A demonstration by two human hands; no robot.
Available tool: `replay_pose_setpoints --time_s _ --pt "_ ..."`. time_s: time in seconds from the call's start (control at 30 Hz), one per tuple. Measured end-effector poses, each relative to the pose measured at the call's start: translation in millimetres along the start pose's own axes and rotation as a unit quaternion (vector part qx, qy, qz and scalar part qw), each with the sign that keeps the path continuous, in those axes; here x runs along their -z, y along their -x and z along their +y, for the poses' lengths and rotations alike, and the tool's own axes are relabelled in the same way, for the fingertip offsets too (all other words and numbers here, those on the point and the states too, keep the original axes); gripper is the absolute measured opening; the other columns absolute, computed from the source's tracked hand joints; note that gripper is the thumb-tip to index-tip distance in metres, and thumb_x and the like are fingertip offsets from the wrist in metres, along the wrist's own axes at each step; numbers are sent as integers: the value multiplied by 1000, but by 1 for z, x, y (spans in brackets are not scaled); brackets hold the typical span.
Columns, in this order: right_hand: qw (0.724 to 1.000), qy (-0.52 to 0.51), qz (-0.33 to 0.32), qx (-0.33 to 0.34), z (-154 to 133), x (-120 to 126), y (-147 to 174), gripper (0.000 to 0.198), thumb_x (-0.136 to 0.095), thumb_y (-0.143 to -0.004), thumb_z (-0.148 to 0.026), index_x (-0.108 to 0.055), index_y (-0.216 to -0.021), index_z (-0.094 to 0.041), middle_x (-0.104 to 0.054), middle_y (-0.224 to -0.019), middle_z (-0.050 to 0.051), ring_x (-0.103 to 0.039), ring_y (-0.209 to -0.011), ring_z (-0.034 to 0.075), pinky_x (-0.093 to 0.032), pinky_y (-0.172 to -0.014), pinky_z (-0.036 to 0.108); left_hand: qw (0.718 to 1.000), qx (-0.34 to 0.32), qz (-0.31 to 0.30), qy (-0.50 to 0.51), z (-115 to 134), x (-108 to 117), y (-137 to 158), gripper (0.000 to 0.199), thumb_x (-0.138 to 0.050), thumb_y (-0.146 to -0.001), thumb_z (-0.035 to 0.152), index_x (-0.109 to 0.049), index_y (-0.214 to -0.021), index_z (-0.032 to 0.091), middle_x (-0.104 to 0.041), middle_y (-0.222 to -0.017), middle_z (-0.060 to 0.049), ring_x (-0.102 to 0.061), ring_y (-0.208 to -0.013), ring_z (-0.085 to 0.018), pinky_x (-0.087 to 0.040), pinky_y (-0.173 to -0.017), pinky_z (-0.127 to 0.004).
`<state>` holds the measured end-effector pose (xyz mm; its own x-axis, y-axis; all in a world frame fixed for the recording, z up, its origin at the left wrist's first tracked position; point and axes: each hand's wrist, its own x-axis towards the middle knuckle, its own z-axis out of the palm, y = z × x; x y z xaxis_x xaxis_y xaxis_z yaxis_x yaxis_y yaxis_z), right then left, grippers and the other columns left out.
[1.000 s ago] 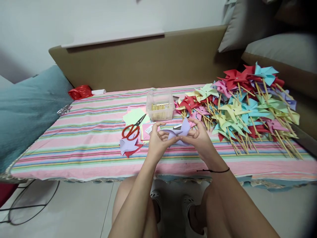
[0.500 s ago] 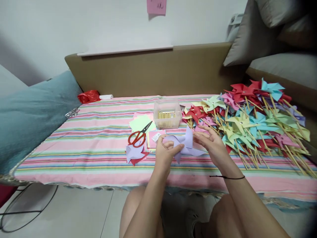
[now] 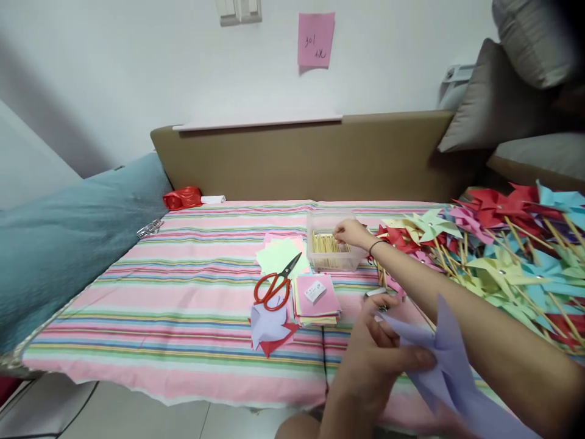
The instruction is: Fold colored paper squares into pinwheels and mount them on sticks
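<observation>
Left hand: ours point(image 3: 377, 356) had the purple pinwheel point(image 3: 450, 366) pinched between thumb and fingers, blades fanned out toward our right forearm, over the near part of the striped cloth point(image 3: 183, 280).
Right hand: we had it point(image 3: 354, 234) stretched out to the plastic box point(image 3: 338, 264), fingers curled down; couldn't tell if they'd closed on anything.
Sticks: these point(image 3: 323, 244) sat in the box, straight out past our left hand and a touch left of it. Long axis looked front-to-back from our seat, though upright was possible. Our right hand was way nearer, right at the bunch's right end.
Scissors: we had the red-handled pair point(image 3: 284, 274) left of the paper stack point(image 3: 315, 312), points angled toward the box.
Pinwheel pile: our big heap point(image 3: 503, 271) spread off to the right.
</observation>
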<state>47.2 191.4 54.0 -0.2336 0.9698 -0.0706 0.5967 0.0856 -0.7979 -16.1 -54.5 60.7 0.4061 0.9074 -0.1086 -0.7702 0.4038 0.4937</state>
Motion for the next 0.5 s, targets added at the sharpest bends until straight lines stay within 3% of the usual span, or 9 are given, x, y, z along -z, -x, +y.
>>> replay_pose_setpoints --time_s 0.07,0.23,0.43,0.5 --pt "1000 27 -3 -2 -4 -10 -12 30 -57 -91 -33 -58 -116 -16 -59 -118 7 -61 -98 21 -53 -82 39 999 -7 -7 32 -1 -1 -1 68 -87 -37 11 -52 -95 21 -64 -56 4 -53 -45 -8 -40 -49 -17" --pt "999 15 37 22 -16 -25 -2 34 -59 -89 -32 -57 -118 -13 -58 -121 12 -60 -102 22 -52 -85 39 996 -19 -21 79 -5 -2 -7 70 -90 -27 16 -55 -88 22 -61 -53 5 -50 -40 -8 -38 -42 -17" --pt "995 -28 84 43 -12 -19 90 24 -52 -93 -33 -59 -114 -23 -58 -122 7 -60 -100 19 -51 -86 37 992 -16 -24 119 -5 2 -11 70 -90 -25 15 -53 -85 21 -60 -48 4 -47 -36 -7 -36 -36 -14" --pt "994 -36 91 41 -10 -16 119 27 -54 -92 -35 -60 -111 -17 -62 -115 8 -62 -93 18 -52 -80 36 992 -14 -23 123 -5 2 -11 73 -89 -23 12 -52 -85 21 -61 -48 4 -47 -36 -7 -35 -37 -14"
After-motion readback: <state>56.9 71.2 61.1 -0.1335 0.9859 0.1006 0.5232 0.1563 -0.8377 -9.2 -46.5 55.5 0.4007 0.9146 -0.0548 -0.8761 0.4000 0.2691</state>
